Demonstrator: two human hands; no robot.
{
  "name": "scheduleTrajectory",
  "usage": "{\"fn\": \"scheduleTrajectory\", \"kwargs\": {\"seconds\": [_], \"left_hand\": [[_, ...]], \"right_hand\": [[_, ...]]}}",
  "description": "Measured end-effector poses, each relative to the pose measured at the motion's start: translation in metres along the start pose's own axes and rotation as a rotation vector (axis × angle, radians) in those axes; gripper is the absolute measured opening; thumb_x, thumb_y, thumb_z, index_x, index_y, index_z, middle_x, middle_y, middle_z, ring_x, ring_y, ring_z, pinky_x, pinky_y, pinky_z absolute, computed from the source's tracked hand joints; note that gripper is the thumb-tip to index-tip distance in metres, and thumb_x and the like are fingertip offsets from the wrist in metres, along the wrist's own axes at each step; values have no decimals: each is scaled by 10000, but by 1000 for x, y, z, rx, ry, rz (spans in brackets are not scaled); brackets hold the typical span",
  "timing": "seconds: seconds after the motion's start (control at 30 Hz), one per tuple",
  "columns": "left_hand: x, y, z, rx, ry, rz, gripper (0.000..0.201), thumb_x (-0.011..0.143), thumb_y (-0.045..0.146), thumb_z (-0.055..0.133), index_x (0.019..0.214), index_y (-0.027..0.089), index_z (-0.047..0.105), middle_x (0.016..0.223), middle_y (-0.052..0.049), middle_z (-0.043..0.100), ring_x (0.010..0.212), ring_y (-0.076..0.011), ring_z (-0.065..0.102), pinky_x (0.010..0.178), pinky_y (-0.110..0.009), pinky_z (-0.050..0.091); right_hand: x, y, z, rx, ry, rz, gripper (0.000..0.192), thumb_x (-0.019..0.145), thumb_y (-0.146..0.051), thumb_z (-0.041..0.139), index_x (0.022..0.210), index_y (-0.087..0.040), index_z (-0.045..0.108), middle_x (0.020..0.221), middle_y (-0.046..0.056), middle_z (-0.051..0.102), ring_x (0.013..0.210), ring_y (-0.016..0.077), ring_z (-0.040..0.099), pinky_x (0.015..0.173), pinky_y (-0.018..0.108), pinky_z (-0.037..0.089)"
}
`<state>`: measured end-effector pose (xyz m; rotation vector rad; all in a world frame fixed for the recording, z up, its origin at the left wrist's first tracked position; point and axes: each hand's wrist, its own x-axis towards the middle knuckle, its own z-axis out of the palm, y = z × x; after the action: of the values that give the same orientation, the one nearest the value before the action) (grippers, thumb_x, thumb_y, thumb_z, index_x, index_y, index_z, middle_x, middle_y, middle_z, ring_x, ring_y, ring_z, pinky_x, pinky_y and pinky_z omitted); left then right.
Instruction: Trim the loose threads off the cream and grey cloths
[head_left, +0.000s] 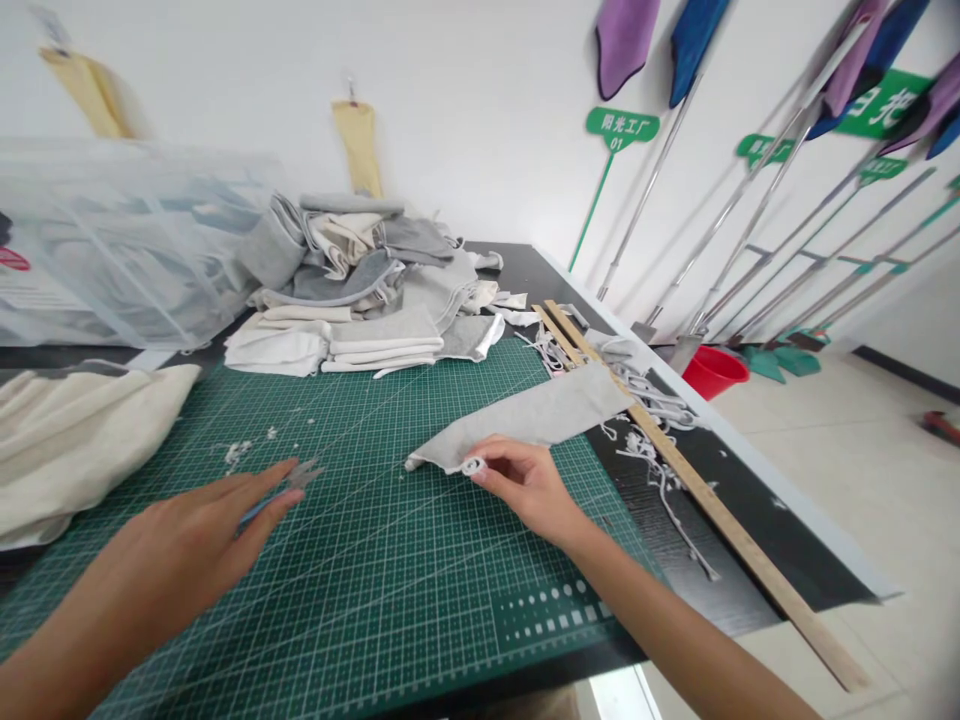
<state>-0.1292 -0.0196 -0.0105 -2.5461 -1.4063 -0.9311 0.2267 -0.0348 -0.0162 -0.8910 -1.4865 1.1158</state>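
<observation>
My left hand [199, 525] is closed round small thread snips [306, 474] with a blue handle; their metal blades point out past my fingertips, apart from the cloth. Between the thumb and fingers of my right hand [531, 488] is the near edge of a grey cloth strip [544, 405], where a small white curl [472, 466] shows. The strip lies across the green cutting mat [390, 570], its far end reaching over a wooden ruler. Small white lint scraps [237, 453] lie on the mat beyond my left hand.
Folded grey and white cloths [382, 340] are piled at the back. A cream cloth [82, 440] lies left, before a clear plastic box [112, 250]. Along the right run a long wooden ruler [735, 540] and loose cord scraps [660, 460]. A red bucket [715, 373] stands beyond the table.
</observation>
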Motion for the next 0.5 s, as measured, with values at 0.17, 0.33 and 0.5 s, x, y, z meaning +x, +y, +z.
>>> {"fn": "scheduleTrajectory", "kwargs": {"seconds": [0.17,0.33,0.5], "left_hand": [[36,79,11,-153,-88,198,413,976,396,521,1372,280,534,1105,-21,738,883,-193,723,724,-317,602],[62,122,43,-320,-59,308,386,970,306,558,1329,165,568,842,-36,705,684,-128,656,611,-238,545],[58,118,63,-347,-11,266,391,952,270,589,1327,161,571,915,-57,710,741,-130,656,692,-251,560]], "right_hand": [[0,0,1,1,-7,-11,115,853,-310,715,892,-206,743,891,45,705,842,175,638,788,322,497],[0,1,-1,44,-4,-23,133,851,-336,715,898,-213,736,897,39,701,848,175,638,809,328,503],[0,4,-2,73,-1,-24,136,840,-337,727,890,-211,737,902,40,702,846,175,637,812,332,508]]}}
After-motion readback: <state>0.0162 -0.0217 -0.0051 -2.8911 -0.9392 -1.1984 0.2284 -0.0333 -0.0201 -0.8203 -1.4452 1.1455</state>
